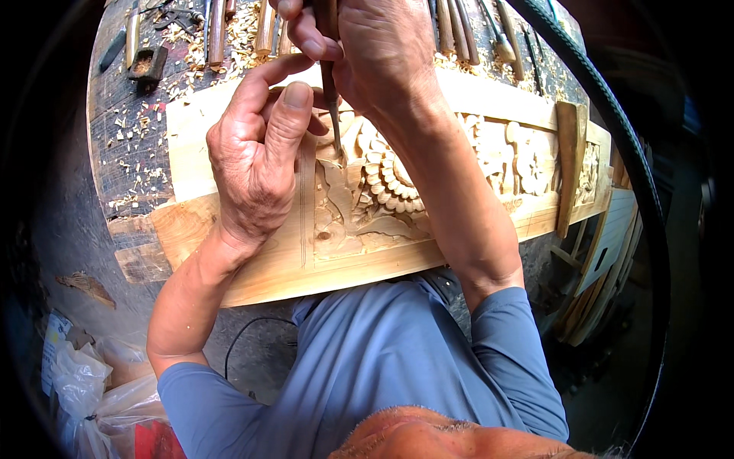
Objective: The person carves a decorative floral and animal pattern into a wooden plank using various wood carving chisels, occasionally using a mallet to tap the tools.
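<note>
One carving tool (329, 83): seen in the head view at 12 o'clock, held steeply with its tip directed down at the relief, seemingly for control.
Right hand (390, 46): wrapped round the handle, near 12 o'clock.
Left hand (256, 153): half curled at 10 o'clock, thumb and fingers set beside the shaft, perhaps for steadying; whether the shaft is touched cannot be told.
Carved panel (352, 218): laid across the workbench (115, 153) from 9 through 12 to 3 o'clock, within reach; its round flower (386, 172) is partly hidden by the right forearm (451, 176).
Wooden bar (569, 161): placed over the panel at 2 o'clock, possibly as a hold-down; carving is covered there.
Hand tools (216, 34): ranged from 11 to 1 o'clock among shavings (243, 34), presumably for easy choosing.
Black cable (623, 118): hung at 2 o'clock.
Plastic bag (107, 398): left at 8 o'clock.
</note>
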A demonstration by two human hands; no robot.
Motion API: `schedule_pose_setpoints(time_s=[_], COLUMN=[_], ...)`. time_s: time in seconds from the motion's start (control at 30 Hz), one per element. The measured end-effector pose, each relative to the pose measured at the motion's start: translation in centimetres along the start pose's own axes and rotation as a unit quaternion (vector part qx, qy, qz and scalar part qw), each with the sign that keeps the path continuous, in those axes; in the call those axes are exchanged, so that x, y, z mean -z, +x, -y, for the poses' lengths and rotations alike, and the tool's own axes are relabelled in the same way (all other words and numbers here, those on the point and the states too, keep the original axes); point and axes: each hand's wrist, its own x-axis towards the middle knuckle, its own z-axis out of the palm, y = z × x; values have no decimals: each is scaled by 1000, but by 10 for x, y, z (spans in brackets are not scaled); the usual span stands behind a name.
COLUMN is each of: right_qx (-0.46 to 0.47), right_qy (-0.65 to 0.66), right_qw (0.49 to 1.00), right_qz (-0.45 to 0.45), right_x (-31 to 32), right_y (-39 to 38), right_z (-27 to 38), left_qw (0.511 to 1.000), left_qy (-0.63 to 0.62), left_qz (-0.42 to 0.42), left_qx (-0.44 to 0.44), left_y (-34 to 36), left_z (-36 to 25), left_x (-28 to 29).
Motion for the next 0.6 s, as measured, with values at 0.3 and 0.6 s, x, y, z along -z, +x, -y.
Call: schedule_pose_setpoints(time_s=[0.3,0.6], right_qx=[-44,-72], right_qy=[-16,64], right_qw=[995,987], right_qz=[-91,-131], right_x=[-7,2], right_y=[-5,-12], right_z=[-3,-6], left_qw=[1000,997], left_qy=[15,64], left_qz=[21,38], left_qx=[4,1], left_y=[0,4], left_z=[1,2], left_x=[2,2])
